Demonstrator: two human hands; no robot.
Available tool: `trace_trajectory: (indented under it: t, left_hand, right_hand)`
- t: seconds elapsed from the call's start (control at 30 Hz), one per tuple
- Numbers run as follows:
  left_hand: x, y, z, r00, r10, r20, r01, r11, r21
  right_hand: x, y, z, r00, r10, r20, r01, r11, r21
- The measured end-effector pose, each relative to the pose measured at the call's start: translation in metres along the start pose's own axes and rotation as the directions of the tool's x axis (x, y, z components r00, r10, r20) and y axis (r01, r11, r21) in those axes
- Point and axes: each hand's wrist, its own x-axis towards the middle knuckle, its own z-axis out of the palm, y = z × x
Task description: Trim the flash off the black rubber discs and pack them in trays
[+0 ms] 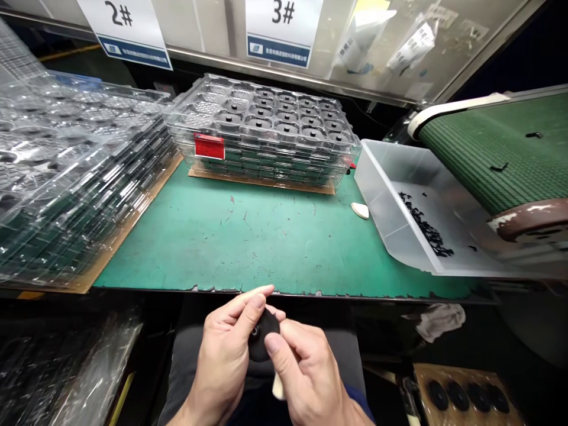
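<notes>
Both my hands are low in front of me, below the table's near edge, holding one small round black part (261, 338) between them. My left hand (224, 358) pinches it from the left with thumb and fingers closed. My right hand (304, 370) grips it from the right, and a small pale tool (278, 387) sticks out beneath its fingers. Most of the part is hidden by my fingers.
A green mat (266, 242) covers the table. A stack of clear trays with black parts (266, 133) and a red tag stands at the back. More clear trays (66, 171) are piled left. A clear bin with black scraps (399, 201) sits under a green conveyor (501, 154) on the right.
</notes>
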Motion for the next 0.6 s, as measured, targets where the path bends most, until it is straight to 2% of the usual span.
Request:
trace_trajectory:
  t: [0.13, 0.2, 0.33, 0.43, 0.6]
  left_hand:
    - [-0.001, -0.001, -0.002, 0.985, -0.14, 0.098, 0.149, 0.985, -0.086]
    - [-0.005, -0.003, -0.002, 0.975, -0.174, 0.141, 0.191, 0.974, -0.122]
    - [-0.012, -0.01, -0.002, 0.965, -0.136, 0.225, 0.177, 0.969, -0.17]
    - [-0.012, -0.013, -0.003, 0.971, -0.06, 0.232, 0.073, 0.996, -0.046]
    - [-0.008, -0.009, -0.002, 0.989, 0.053, 0.135, -0.084, 0.968, 0.235]
  right_hand:
    - [-0.001, 0.003, -0.01, 0.979, 0.204, -0.001, -0.199, 0.954, 0.223]
    - [0.0, 0.004, -0.016, 0.966, 0.257, -0.026, -0.241, 0.934, 0.263]
    - [0.004, 0.006, -0.022, 0.953, 0.299, -0.047, -0.275, 0.921, 0.277]
    - [0.004, 0.005, -0.019, 0.967, 0.249, -0.058, -0.234, 0.952, 0.197]
    - [-0.001, 0.005, -0.007, 1.0, 0.025, -0.01, -0.024, 0.996, 0.083]
